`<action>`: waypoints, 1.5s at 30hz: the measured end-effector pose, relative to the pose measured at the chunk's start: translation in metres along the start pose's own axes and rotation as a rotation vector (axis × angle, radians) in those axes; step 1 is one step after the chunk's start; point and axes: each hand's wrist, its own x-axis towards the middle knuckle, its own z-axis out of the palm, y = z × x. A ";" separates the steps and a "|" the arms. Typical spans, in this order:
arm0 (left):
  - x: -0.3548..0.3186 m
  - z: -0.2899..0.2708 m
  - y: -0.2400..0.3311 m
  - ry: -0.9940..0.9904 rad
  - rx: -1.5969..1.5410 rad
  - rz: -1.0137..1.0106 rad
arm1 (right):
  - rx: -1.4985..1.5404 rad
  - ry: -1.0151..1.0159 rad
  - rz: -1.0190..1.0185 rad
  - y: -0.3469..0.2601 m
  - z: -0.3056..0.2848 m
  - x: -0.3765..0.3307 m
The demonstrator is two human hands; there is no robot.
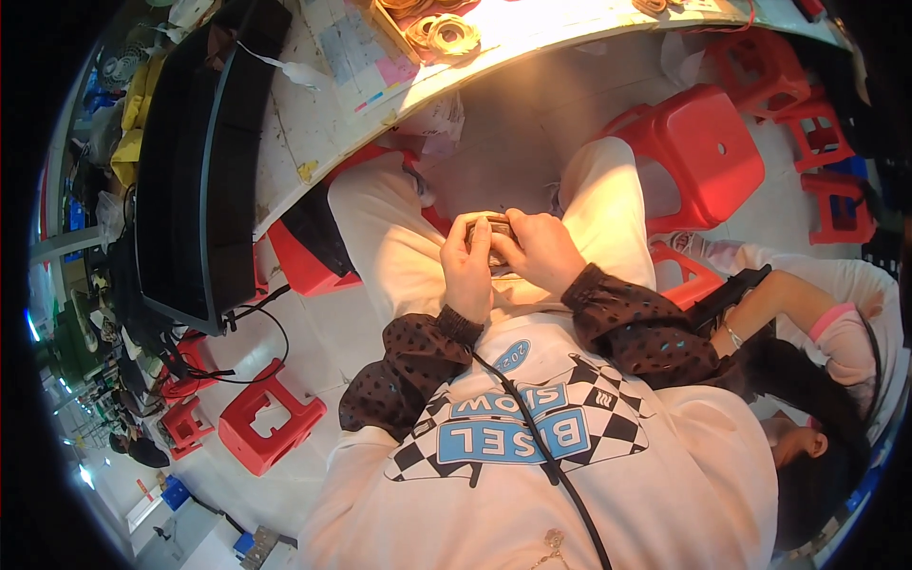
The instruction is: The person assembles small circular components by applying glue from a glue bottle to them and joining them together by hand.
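Both hands meet over the lap, well below and clear of the worktop [313, 123]. The left hand [467, 271] and the right hand [541, 249] close from either side on a small dark part [489, 233], which sits between them just past the knuckles, on the side away from the body. Only its top edge and a slice of its face show; the rest is hidden behind the fingers, so its long axis can only be guessed, and it seems to run across from hand to hand.

The left fingers [460, 239] curl around the part's left end, pressed together. The right fingers [518, 233] lie over its right end and top, also closed; whether the thumbs pinch from below cannot be told.

Both hands touch the part, and neither is clearly nearer. The right covers more of it.

The pale trousers [380, 237] frame the hands left and right. There is open room ahead over the grey floor [513, 142]. A red stool [703, 152] stands close on the right, a second person's arm [779, 294] lies near the right elbow, and a black tray [204, 161] overhangs the worktop edge at left.
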 end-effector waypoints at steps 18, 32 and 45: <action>0.001 0.006 -0.012 -0.078 0.141 0.018 | 0.335 0.076 0.167 0.012 0.005 -0.031; 0.011 0.015 -0.004 -0.088 0.101 0.099 | 0.696 0.016 0.277 -0.003 0.014 -0.029; 0.005 0.052 0.020 -0.435 0.388 0.063 | 0.430 0.564 0.198 0.013 0.006 -0.056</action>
